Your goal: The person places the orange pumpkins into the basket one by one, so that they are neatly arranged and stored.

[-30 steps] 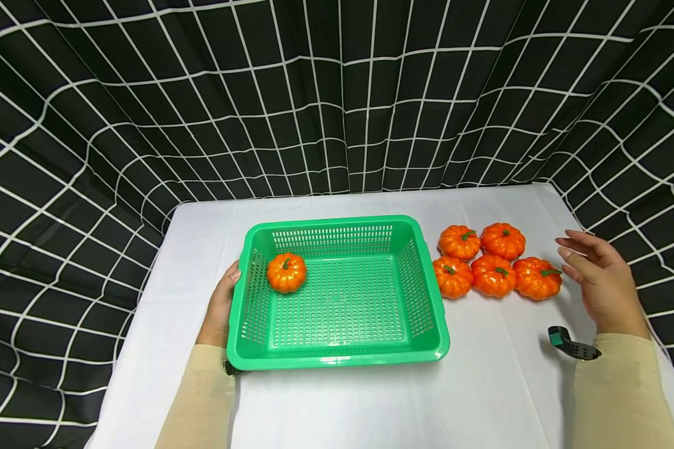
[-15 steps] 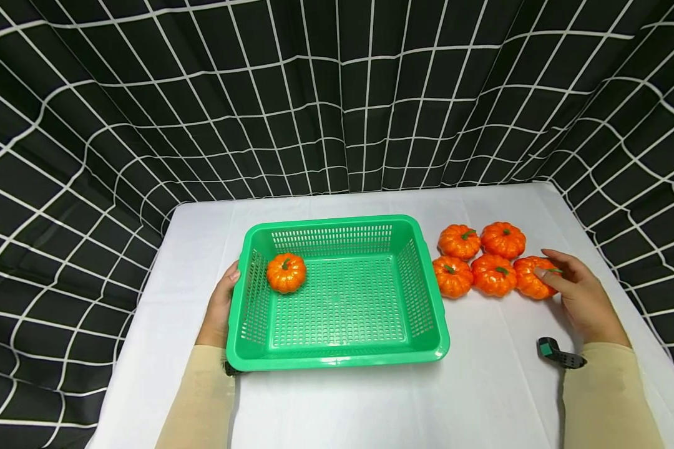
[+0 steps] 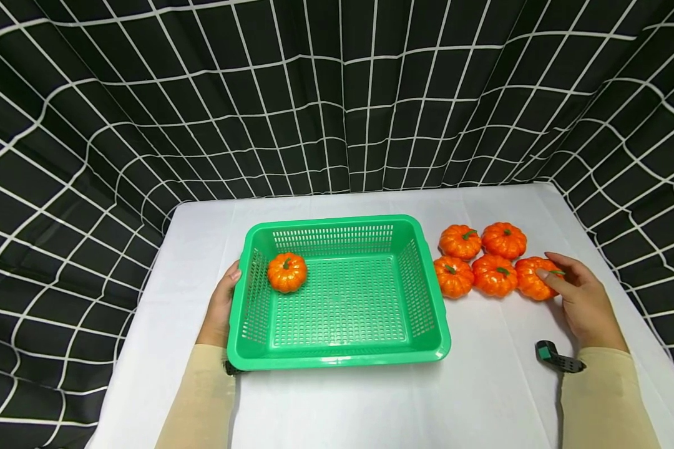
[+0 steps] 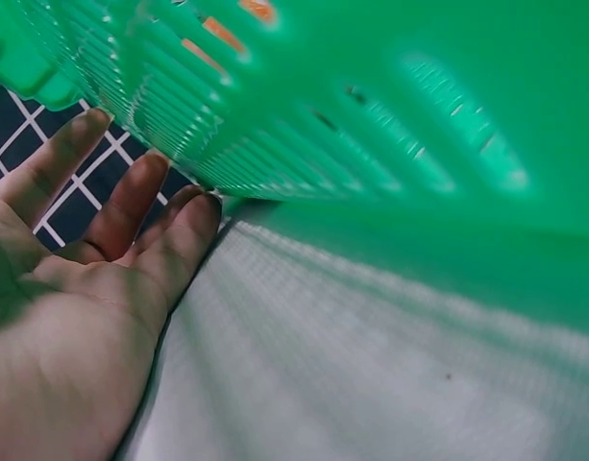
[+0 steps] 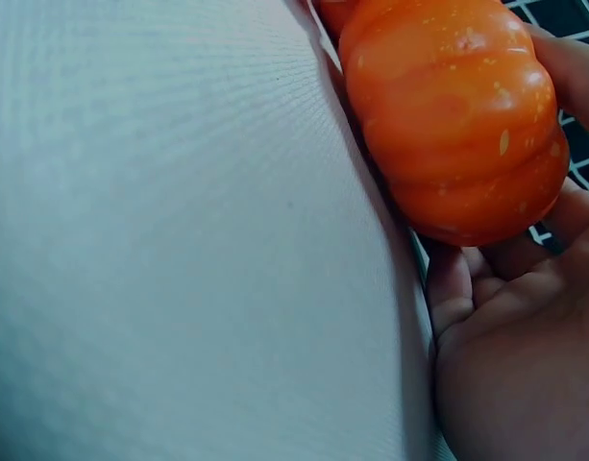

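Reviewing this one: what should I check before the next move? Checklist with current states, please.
1. Right hand on the rightmost pumpkin: ok.
2. Grip firm enough to lift: cannot tell.
3. Neighbouring pumpkin clearly apart from it: not ok; they look edge to edge.
4. Left hand at the basket's left side: ok.
5. Room inside: ok; just one small pumpkin there, toward the left.

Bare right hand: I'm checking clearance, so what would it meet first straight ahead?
The glossy ribbed orange pumpkin the right hand touches; beyond it, probably the adjoining orange pumpkin, though depth is unclear.
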Demonstrator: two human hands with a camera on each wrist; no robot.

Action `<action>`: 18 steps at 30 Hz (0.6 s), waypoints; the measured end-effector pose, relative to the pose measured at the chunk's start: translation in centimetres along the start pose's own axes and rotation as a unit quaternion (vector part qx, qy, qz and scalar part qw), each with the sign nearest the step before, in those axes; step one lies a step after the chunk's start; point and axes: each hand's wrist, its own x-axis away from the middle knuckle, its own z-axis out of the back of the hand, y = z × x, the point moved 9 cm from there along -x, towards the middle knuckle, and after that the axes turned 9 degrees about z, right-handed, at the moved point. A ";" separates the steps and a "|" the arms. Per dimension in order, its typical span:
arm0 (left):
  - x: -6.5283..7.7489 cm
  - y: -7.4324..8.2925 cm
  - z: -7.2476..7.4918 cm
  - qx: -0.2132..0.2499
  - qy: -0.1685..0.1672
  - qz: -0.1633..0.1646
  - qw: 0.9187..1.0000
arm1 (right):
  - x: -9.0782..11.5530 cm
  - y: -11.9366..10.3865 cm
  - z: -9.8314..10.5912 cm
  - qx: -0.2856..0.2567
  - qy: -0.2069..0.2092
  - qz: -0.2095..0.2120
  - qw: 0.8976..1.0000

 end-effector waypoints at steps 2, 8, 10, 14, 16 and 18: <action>0.1 -0.1 0.0 0.000 0.000 0.003 1.000 | 0.0 -0.1 0.0 -0.023 0.005 0.012 1.000; 0.5 -0.3 -0.2 -0.009 -0.013 0.018 1.000 | 0.1 -0.8 0.1 -0.089 0.025 0.045 0.995; 0.5 -0.4 -0.1 -0.010 -0.011 0.020 1.000 | 0.3 -0.9 0.3 -0.087 0.032 0.041 0.995; 0.5 -0.5 0.0 -0.008 -0.009 0.017 1.000 | 0.5 -1.0 0.6 -0.064 0.043 0.017 0.997; 0.5 -0.4 0.1 -0.008 -0.008 0.015 1.000 | 0.5 -1.2 0.6 -0.061 0.043 0.010 0.997; 0.5 -0.4 0.0 -0.009 -0.007 0.016 1.000 | 0.5 -1.5 0.6 -0.068 0.039 0.012 0.997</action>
